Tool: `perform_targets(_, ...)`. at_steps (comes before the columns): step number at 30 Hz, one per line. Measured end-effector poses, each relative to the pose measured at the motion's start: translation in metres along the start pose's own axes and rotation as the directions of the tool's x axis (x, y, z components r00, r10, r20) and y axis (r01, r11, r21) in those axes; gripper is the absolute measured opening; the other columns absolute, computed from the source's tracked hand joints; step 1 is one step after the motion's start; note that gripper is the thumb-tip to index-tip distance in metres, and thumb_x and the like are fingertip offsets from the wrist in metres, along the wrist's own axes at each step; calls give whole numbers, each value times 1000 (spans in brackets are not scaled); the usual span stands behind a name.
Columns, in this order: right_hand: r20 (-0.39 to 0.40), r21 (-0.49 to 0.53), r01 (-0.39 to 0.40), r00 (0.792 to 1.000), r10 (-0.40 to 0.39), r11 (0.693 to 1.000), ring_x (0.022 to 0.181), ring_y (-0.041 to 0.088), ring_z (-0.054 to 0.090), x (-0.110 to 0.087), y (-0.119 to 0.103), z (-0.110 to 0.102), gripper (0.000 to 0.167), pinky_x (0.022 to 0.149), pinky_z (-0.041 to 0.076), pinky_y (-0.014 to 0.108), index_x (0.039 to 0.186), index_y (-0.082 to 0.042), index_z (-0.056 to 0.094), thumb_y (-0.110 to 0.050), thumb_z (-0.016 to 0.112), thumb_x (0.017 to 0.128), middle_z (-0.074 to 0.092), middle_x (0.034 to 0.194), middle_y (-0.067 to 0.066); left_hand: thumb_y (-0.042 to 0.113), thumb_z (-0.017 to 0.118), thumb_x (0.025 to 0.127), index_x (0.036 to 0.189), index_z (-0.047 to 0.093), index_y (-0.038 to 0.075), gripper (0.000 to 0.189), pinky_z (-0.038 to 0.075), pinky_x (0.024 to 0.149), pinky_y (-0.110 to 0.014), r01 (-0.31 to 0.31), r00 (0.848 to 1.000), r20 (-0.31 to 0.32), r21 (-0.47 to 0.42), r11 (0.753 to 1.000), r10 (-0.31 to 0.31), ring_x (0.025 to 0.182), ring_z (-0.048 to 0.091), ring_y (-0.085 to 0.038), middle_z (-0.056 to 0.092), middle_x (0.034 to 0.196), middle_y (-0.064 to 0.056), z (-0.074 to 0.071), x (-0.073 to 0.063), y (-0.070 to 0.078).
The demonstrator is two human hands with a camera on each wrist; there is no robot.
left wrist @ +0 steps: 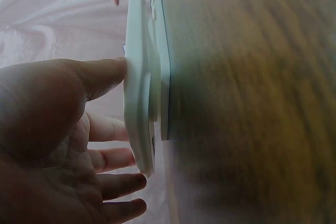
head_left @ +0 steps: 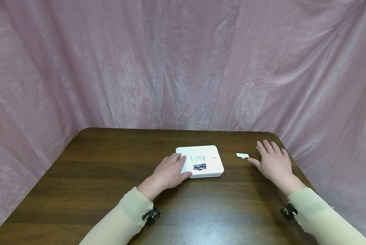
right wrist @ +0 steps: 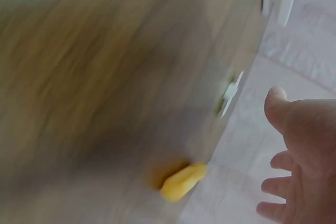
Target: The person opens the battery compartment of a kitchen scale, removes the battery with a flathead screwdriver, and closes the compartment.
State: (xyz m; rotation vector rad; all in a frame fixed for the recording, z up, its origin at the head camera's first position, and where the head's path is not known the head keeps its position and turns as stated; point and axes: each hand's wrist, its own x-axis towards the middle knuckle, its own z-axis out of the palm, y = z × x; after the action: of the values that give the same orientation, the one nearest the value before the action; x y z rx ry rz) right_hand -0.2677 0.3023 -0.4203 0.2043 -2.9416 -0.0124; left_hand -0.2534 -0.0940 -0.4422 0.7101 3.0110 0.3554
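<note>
A flat white device, which looks like a kitchen scale (head_left: 213, 158), lies upside down on the table. Its uncovered battery compartment shows blue-and-silver batteries (head_left: 199, 166); I cannot tell how many. My left hand (head_left: 168, 173) rests on the scale's left side, thumb at the near edge, fingers extended and not curled round it. Off to the right, my right hand (head_left: 275, 165) hovers with spread fingers and holds nothing. A small white battery cover (head_left: 242, 155) lies left of its thumb. Below that hand, in the right wrist view, sits the yellow handle of a screwdriver (right wrist: 182, 183).
The brown wooden table (head_left: 115, 160) has rounded far corners. Pink curtain cloth (head_left: 183, 68) hangs behind it and along both sides. The screwdriver is close to the table's right edge, mostly hidden by my right hand in the head view.
</note>
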Motion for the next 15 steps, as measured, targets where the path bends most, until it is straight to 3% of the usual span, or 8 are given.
perform_targets(5, 14, 11, 27, 1000, -27, 1000, 159, 54, 27, 4, -23, -3, 89, 123, 19, 77, 169, 1, 38, -59, 63, 109, 34, 172, 31, 53, 63, 112, 165, 49, 1, 76, 37, 126, -51, 2, 1000, 2, 3, 1000, -2, 152, 48, -35, 48, 164, -22, 2, 1, 0)
perform_targets(15, -16, 62, 84, 996, -83, 994, 162, 50, 29, 13, -66, -3, 85, 126, 20, 73, 169, -1, 40, -57, 64, 109, 39, 172, 28, 53, 64, 111, 165, 49, 1, 76, 36, 126, -51, 6, 1000, 10, 3, 1000, -6, 153, 47, -34, 47, 166, -21, 2, 0, -1)
